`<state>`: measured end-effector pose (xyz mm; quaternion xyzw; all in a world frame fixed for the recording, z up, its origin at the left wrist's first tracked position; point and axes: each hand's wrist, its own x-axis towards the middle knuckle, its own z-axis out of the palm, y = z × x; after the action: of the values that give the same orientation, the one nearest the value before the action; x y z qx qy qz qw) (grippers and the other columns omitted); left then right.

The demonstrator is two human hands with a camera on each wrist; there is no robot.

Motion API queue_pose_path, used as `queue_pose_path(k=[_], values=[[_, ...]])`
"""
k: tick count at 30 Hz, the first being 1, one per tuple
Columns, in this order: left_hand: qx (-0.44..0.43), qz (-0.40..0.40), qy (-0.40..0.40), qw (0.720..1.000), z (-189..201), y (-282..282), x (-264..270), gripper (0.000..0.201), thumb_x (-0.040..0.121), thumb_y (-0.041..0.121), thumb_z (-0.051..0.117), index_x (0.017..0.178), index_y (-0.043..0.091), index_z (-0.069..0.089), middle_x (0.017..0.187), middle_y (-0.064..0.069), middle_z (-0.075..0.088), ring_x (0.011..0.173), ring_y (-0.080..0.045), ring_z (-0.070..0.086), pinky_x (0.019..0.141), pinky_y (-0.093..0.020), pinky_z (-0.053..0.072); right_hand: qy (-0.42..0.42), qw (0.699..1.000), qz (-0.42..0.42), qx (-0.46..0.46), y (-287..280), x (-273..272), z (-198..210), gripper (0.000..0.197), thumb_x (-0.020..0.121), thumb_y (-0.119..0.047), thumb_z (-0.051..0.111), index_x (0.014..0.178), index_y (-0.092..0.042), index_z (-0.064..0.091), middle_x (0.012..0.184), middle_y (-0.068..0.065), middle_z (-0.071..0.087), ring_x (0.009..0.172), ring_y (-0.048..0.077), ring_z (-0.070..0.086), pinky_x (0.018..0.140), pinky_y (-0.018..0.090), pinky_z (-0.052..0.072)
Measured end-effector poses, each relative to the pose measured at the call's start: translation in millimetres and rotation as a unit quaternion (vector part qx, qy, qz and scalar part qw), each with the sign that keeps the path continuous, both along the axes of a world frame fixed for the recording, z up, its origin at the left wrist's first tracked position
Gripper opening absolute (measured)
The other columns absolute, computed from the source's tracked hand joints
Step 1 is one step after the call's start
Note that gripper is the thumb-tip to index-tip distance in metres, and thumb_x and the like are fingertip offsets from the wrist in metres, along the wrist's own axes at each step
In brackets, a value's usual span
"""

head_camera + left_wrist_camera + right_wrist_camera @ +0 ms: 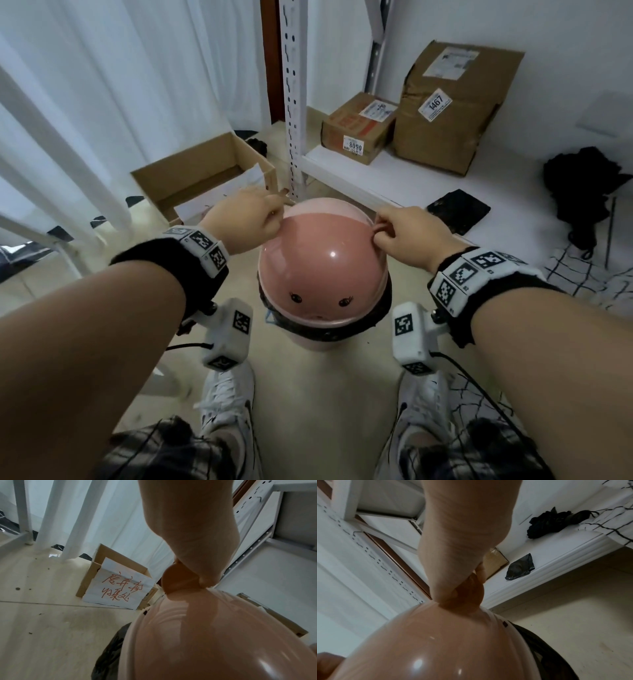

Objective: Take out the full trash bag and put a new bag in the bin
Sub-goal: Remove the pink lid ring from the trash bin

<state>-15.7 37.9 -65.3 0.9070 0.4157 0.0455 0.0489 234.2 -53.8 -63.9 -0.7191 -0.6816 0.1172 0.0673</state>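
A pink bin (320, 342) stands on the floor between my feet, capped by a glossy pink domed lid (325, 267) with a small face on it. The edge of a black trash bag (380, 308) is folded over the rim under the lid. My left hand (275, 214) pinches the lid's upper left side and my right hand (380, 231) pinches its upper right side. In the left wrist view, the left hand (192, 582) meets the lid (214, 642), with the bag (111, 649) below. In the right wrist view, the right hand (462, 599) grips the lid (436, 642).
A folded black bag (457, 210) and a black bundle (582, 185) lie on the low white shelf (394, 181) just behind the bin, along with two cardboard boxes (452, 102). A perforated shelf post (294, 102) and an open box with a handwritten note (205, 174) stand behind on the left.
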Motion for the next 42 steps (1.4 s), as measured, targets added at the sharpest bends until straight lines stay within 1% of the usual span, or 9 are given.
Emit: queue_pose_path(k=[4, 7, 11, 15, 23, 27, 31, 36, 42], values=[[-0.033, 0.107, -0.112, 0.987, -1, 3, 1, 0.037, 0.093, 0.015, 0.05, 0.129, 0.007, 0.046, 0.13, -0.014, 0.041, 0.103, -0.03, 0.056, 0.092, -0.038, 0.047, 0.044, 0.985, -0.121, 0.114, 12, -6, -3, 0.034, 0.088, -0.013, 0.055, 0.121, -0.015, 0.045, 0.125, 0.01, 0.044, 0.104, 0.028, 0.053, 0.078, 0.038, 0.048], [-0.073, 0.147, -0.141, 0.976, 0, 2, 5, 0.043, 0.094, 0.021, 0.049, 0.134, 0.007, 0.04, 0.134, -0.015, 0.04, 0.108, -0.03, 0.054, 0.095, -0.039, 0.045, 0.085, 0.967, -0.154, 0.186, 20, -16, 2, 0.027, 0.089, -0.012, 0.054, 0.115, -0.009, 0.046, 0.123, 0.013, 0.042, 0.106, 0.03, 0.051, 0.08, 0.035, 0.043], [-0.182, 0.106, -0.124, 0.97, 2, -3, 10, 0.044, 0.099, 0.037, 0.036, 0.13, 0.008, 0.048, 0.124, -0.011, 0.053, 0.112, -0.023, 0.053, 0.104, -0.039, 0.041, 0.122, 0.989, -0.046, 0.07, 21, -31, 1, 0.032, 0.095, -0.041, 0.043, 0.109, -0.014, 0.054, 0.108, 0.003, 0.056, 0.096, 0.02, 0.056, 0.084, 0.035, 0.047], [-0.319, 0.149, -0.002, 0.936, -13, -6, 6, 0.089, 0.083, 0.077, 0.008, 0.15, 0.02, 0.022, 0.158, -0.013, 0.014, 0.146, -0.03, 0.016, 0.12, -0.048, 0.009, 0.105, 0.994, -0.002, -0.014, 21, -35, -7, 0.07, 0.084, -0.072, 0.032, 0.129, -0.02, 0.046, 0.127, 0.005, 0.057, 0.116, 0.026, 0.054, 0.103, 0.05, 0.039], [-0.265, 0.13, -0.035, 0.955, 2, -9, 0, 0.063, 0.098, 0.052, 0.017, 0.134, 0.009, 0.046, 0.133, -0.013, 0.054, 0.12, -0.029, 0.052, 0.106, -0.037, 0.036, -0.019, 0.989, 0.088, -0.119, 12, -29, -5, 0.128, 0.056, -0.065, 0.075, 0.146, -0.041, -0.012, 0.156, 0.003, 0.005, 0.142, 0.036, 0.015, 0.115, 0.056, 0.019], [-0.268, 0.116, -0.032, 0.956, 5, -13, -4, 0.06, 0.097, 0.053, 0.02, 0.133, 0.012, 0.045, 0.129, -0.009, 0.055, 0.116, -0.026, 0.053, 0.098, -0.033, 0.037, -0.038, 0.996, 0.078, -0.034, 19, -31, 0, 0.092, 0.081, -0.03, 0.065, 0.15, -0.029, 0.005, 0.138, 0.011, 0.034, 0.118, 0.03, 0.049, 0.095, 0.039, 0.046], [-0.28, 0.114, -0.016, 0.953, 4, -12, -9, 0.065, 0.092, 0.06, 0.031, 0.139, 0.017, 0.04, 0.137, -0.007, 0.051, 0.122, -0.023, 0.051, 0.103, -0.034, 0.037, -0.056, 0.996, 0.053, -0.037, 20, -26, -5, 0.072, 0.088, -0.016, 0.051, 0.149, -0.024, 0.013, 0.125, 0.015, 0.056, 0.107, 0.034, 0.058, 0.091, 0.043, 0.05], [-0.273, 0.123, 0.009, 0.954, 4, -13, -7, 0.073, 0.087, 0.046, 0.059, 0.146, 0.019, 0.025, 0.142, -0.01, 0.047, 0.126, -0.028, 0.049, 0.107, -0.036, 0.037, -0.059, 0.997, 0.036, -0.019, 23, -29, -13, 0.064, 0.089, -0.008, 0.042, 0.147, -0.02, 0.017, 0.121, 0.018, 0.059, 0.103, 0.036, 0.06, 0.089, 0.045, 0.051], [-0.221, 0.098, 0.031, 0.97, 4, -16, 6, 0.066, 0.089, 0.031, 0.06, 0.144, 0.019, 0.027, 0.136, -0.011, 0.052, 0.116, -0.029, 0.055, 0.101, -0.039, 0.044, -0.045, 0.998, 0.038, -0.009, 16, -24, -10, 0.063, 0.093, -0.015, 0.044, 0.148, -0.027, 0.016, 0.125, 0.016, 0.058, 0.109, 0.035, 0.058, 0.094, 0.041, 0.047]])
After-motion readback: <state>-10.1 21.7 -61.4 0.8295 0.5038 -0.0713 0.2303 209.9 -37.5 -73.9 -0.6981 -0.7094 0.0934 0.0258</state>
